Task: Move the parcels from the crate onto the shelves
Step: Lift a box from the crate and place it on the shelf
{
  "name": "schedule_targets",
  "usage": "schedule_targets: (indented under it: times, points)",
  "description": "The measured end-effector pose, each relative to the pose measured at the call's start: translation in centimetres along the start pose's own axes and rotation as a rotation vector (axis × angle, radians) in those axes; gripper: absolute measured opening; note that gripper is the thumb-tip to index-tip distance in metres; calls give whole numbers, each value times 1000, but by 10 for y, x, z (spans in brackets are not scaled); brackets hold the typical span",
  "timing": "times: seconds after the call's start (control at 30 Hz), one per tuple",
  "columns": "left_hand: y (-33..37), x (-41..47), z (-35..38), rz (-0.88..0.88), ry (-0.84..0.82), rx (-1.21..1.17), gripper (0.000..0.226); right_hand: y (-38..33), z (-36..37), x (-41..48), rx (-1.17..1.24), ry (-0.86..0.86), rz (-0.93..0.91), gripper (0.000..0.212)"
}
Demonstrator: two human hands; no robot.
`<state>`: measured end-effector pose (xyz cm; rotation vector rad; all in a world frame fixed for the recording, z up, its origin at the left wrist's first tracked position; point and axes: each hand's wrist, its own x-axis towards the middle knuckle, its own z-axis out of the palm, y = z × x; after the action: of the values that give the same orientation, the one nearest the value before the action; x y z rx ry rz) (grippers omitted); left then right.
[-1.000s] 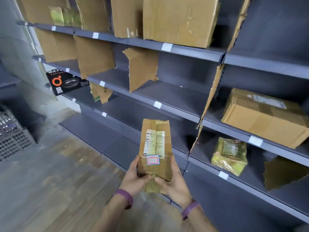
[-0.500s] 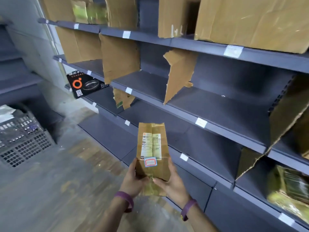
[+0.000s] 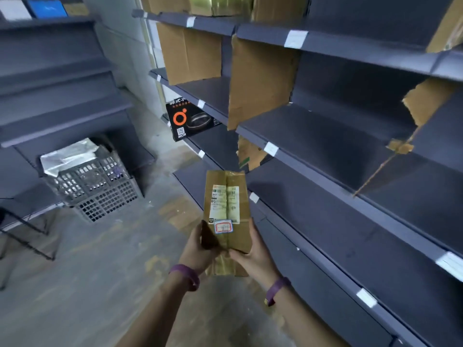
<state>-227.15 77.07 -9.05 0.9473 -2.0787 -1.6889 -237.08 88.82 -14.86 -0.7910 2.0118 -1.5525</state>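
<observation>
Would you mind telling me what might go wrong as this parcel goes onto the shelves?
1. The left hand and right hand hold the parcel only at its lower end. Most of it stands above the grip, so it may tip.
2. The cardboard divider juts past the shelf edge and looks loose. Sliding the parcel in beside it could knock it over.

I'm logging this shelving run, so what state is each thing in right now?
parcel: held in the air before the shelves, label facing the camera.
left hand: grips the parcel's lower left side.
right hand: grips its lower right side.
crate: on the floor, silver bag sticking out.
black box: lying on a shelf.
cardboard divider: standing upright between shelves.
</observation>
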Motion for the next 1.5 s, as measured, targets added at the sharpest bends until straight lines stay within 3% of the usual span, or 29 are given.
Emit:
schedule_targets:
  times: [0.27, 0.53, 0.77, 1.5]
  points:
    - [-17, 96, -80, 21, 7, -31, 67, -14, 78, 102, 37, -24, 46, 96]
    - [-39, 203, -194, 29, -101, -13, 68, -48, 185, 188, 101, 131, 58, 88]
    - [-39, 262, -252, 25, -146, 13, 70, -68, 237, 243, 89, 209, 48, 82]
    - [2, 497, -281, 96, -299, 46, 65, -84, 251, 461, 71, 364, -70, 78]
